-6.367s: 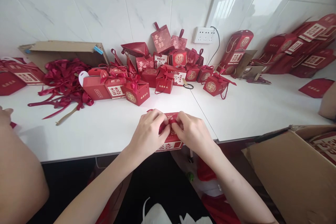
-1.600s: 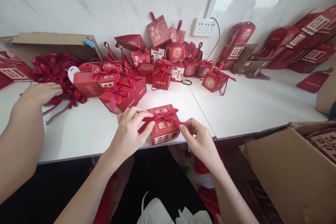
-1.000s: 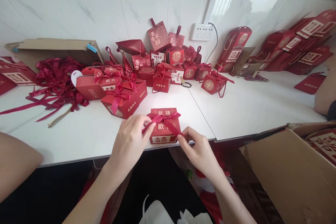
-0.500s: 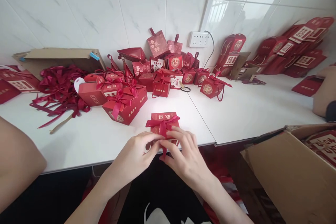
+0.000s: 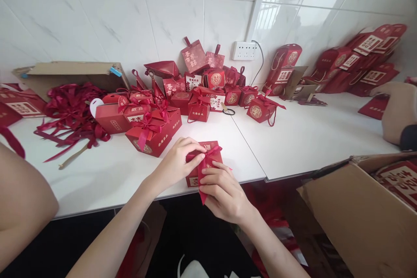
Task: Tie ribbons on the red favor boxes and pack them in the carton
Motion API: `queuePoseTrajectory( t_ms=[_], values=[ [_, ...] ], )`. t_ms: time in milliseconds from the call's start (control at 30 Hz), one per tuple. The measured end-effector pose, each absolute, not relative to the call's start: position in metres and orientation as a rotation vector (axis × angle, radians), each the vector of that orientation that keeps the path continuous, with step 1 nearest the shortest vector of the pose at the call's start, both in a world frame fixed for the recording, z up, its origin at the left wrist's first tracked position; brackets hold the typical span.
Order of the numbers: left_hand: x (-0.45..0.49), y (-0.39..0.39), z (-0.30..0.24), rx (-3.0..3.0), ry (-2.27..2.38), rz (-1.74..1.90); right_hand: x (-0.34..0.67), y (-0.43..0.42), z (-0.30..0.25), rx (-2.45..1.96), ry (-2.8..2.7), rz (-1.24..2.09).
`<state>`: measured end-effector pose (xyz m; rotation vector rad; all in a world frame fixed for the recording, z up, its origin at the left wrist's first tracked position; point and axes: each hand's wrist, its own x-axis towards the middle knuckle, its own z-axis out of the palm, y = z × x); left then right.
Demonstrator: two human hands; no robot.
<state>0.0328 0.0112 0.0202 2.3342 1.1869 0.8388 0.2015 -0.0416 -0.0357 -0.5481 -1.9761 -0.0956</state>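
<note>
A small red gift box (image 5: 193, 168) with gold lettering sits at the table's front edge. Tied over its top is a dark red satin ribbon (image 5: 213, 153) with a bow. My left hand (image 5: 176, 163) pinches the ribbon at the bow, thumb and index finger together. At the front of the box, my right hand (image 5: 225, 193) has its fingers curled around a ribbon tail that hangs past the table edge. The right thumb is mostly hidden beneath the fingers. Left of this box stands a larger red gift box (image 5: 166, 132) with a ribbon bow.
A pile of loose ribbons (image 5: 76, 108) spills from an open carton (image 5: 74, 68) at the left. Several red boxes (image 5: 199, 106) line the wall under a power strip (image 5: 244, 51). A big cardboard box (image 5: 361, 208) stands at right. Other people's arms (image 5: 26, 208) show at both sides.
My left hand has moved up and away from the box's front to the bow. My right hand has shifted slightly down onto the hanging ribbon tail.
</note>
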Motion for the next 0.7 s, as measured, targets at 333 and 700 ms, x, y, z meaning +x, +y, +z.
queuePoseTrajectory(
  t_ms=[333,700],
  values=[
    [0.027,0.018,0.017,2.221,1.181,0.79,0.204,-0.044,-0.029,-0.557,-2.043,-0.131],
    [0.027,0.025,0.022,2.178,1.139,0.73,0.202,-0.052,-0.022,-0.665,-2.103,-0.172]
  ],
)
